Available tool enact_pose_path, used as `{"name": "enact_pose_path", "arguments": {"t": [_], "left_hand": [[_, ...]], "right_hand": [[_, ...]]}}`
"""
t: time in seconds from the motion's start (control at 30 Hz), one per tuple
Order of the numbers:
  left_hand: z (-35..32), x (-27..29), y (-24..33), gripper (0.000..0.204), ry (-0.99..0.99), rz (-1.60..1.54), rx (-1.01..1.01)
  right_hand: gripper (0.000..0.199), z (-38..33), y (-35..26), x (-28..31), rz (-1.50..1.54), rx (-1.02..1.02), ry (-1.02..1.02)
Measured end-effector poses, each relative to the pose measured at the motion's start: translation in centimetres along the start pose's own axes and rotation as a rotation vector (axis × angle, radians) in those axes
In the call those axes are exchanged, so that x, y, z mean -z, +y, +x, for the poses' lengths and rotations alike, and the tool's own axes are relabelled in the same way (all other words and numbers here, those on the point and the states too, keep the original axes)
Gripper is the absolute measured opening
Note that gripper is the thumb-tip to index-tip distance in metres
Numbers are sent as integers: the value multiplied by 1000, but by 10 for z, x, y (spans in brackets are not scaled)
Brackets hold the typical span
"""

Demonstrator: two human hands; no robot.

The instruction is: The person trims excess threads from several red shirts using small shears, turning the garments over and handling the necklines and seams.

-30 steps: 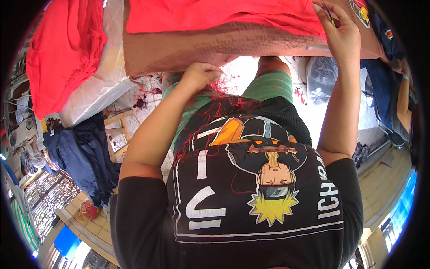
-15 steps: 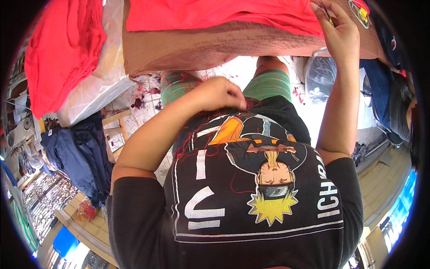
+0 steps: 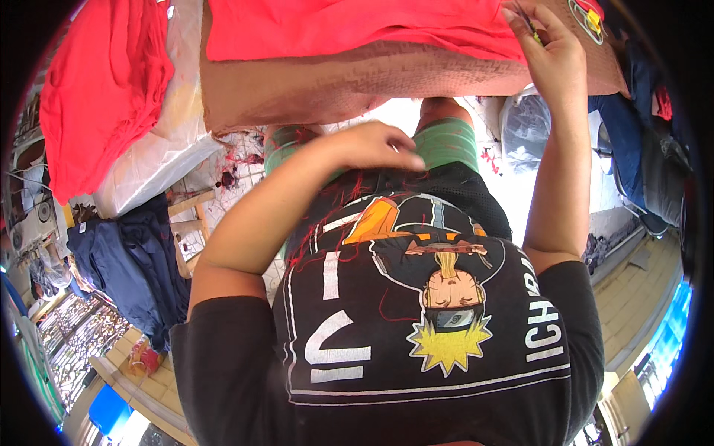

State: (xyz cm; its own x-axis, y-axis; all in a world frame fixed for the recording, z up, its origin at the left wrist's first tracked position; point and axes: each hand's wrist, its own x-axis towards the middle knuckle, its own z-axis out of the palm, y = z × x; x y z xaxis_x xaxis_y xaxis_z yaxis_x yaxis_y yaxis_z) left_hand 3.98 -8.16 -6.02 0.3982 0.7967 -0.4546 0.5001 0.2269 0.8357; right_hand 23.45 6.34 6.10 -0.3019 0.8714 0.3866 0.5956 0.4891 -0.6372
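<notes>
My right hand [image 3: 559, 56] is at the right end of the table, beside the red fabric [image 3: 364, 26]. It grips small thread snips [image 3: 532, 28], whose dark pointed blade and a yellow-green bit show between the fingers. My left hand [image 3: 375, 146] hangs over my lap, just above the dark shorts. Its fingers are loosely bent and apart, with nothing plain to see in them. Loose red threads [image 3: 349, 189] cling to my shirt and shorts near that hand.
The brown covered table [image 3: 297, 89] spans the front. More red garments [image 3: 104, 97] lie at left on a plastic-wrapped stack [image 3: 160, 167]. Dark blue clothes [image 3: 130, 260] hang below them. A yellow-and-white item [image 3: 593, 18] rests at the table's right end; a clear plastic bag [image 3: 524, 130] stands beneath.
My left hand has moved slightly right and up from my lap, its fingers more spread. My right hand has shifted a little left, still holding the snips.
</notes>
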Motion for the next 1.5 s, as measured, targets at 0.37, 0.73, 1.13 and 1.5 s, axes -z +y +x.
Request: {"name": "enact_pose_path", "arguments": {"t": [0.37,0.73,1.13,1.5], "left_hand": [[-37,40,32,31,202,406,97],[6,86,76,34,1264,593,-323],[-67,130,13,44,1631,612,-410],[-93,87,-15,9,1206,679,-340]], "right_hand": [[32,3,25,-12,3,268,-128],[27,16,-26,-69,111,412,-221],[15,53,56,33,169,201,350],[20,35,62,52,70,19,-420]]}}
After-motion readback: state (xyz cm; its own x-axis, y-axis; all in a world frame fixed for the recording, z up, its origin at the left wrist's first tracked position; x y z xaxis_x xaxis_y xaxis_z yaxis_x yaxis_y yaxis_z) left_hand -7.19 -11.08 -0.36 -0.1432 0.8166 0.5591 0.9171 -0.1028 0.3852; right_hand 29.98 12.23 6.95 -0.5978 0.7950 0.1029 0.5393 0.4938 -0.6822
